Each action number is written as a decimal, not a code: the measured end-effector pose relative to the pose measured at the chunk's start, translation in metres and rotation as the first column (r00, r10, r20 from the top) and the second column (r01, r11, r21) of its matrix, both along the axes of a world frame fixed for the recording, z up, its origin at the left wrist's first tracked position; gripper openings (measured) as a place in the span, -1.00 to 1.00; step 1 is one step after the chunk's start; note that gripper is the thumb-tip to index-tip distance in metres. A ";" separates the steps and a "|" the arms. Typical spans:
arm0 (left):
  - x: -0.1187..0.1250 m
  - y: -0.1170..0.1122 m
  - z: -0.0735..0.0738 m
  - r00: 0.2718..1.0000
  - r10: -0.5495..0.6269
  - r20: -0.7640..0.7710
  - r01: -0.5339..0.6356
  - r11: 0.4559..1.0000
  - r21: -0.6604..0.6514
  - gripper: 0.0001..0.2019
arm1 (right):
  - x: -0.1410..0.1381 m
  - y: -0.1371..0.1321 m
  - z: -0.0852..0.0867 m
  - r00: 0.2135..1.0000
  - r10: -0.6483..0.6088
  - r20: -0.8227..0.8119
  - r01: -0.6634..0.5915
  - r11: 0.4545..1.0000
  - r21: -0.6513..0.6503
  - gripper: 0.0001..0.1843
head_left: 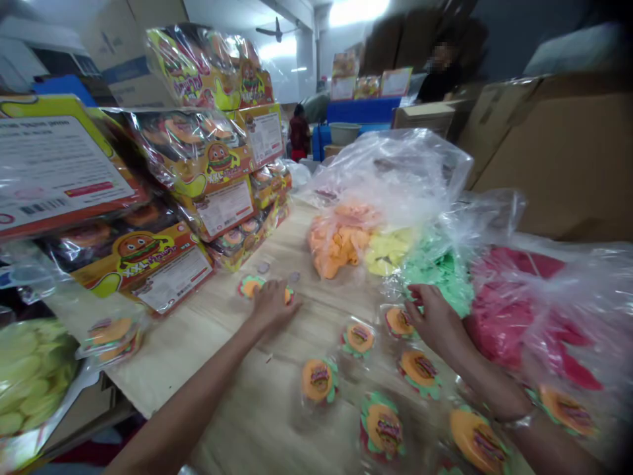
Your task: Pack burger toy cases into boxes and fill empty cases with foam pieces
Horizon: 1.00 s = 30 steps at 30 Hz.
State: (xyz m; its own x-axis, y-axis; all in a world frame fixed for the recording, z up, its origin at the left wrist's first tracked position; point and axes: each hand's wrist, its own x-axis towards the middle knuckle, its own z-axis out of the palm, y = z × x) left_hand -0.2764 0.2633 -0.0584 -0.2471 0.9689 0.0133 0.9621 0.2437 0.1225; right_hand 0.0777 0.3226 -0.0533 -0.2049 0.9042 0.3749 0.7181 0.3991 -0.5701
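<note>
My left hand (274,309) is bent down over burger-shaped pieces on the wooden table, its fingers curled onto an orange-topped burger piece (288,295). Another orange burger piece (251,286) with a green and red edge lies just left of these fingers. My right hand (436,322) reaches to the green pieces (440,274) in their clear plastic bag, fingers curled; what they hold is unclear. Below its fingertips sits a burger in a clear tray (398,321). Several more packed burgers, such as one (319,380) with a printed label, are spread between my arms.
Bags of orange pieces (341,241), yellow pieces (388,251) and red pieces (519,303) line the table's far side. Stacked burger display boxes (208,155) stand at left, above a bag of pale yellow discs (30,369). Large cartons (568,152) rise at right. Two people are farther back.
</note>
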 end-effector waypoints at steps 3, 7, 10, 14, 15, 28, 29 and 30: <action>0.017 -0.058 0.001 1.000 -0.006 -0.030 0.007 1.000 0.008 -0.39 | -0.035 -0.034 0.022 0.977 0.213 -0.026 -0.213 0.977 0.012 -0.76; 0.041 -0.121 0.000 0.997 -0.008 -0.080 0.012 0.999 0.048 -0.42 | -0.067 -0.096 0.041 0.888 0.458 -0.022 -0.459 0.887 -0.054 -0.79; 0.045 -0.143 0.001 0.992 -0.013 -0.125 0.025 0.995 0.094 -0.39 | -0.069 -0.137 0.050 0.842 0.538 -0.043 -0.538 0.829 -0.153 -0.74; 0.049 -0.156 0.016 0.995 -0.031 -0.096 0.055 0.965 0.257 -0.39 | -0.064 -0.182 0.057 0.803 0.525 -0.281 -0.595 0.733 -0.331 -0.78; 0.056 -0.160 0.022 0.995 -0.048 -0.088 0.073 0.948 0.309 -0.39 | -0.064 -0.192 0.057 0.795 0.469 -0.385 -0.600 0.704 -0.381 -0.75; 0.211 -0.220 0.067 0.281 -0.109 0.953 0.263 0.964 0.033 -0.26 | 0.031 -0.267 0.034 0.659 -0.168 -0.733 -0.467 0.673 -0.574 -0.52; 0.215 -0.225 0.069 0.079 0.077 0.994 0.294 0.951 -0.097 -0.32 | 0.043 -0.274 0.033 0.632 -0.222 -0.742 -0.472 0.649 -0.596 -0.48; 0.220 -0.229 0.070 -0.096 0.253 0.963 0.350 0.914 -0.205 -0.38 | 0.053 -0.281 0.032 0.610 -0.261 -0.748 -0.472 0.639 -0.607 -0.46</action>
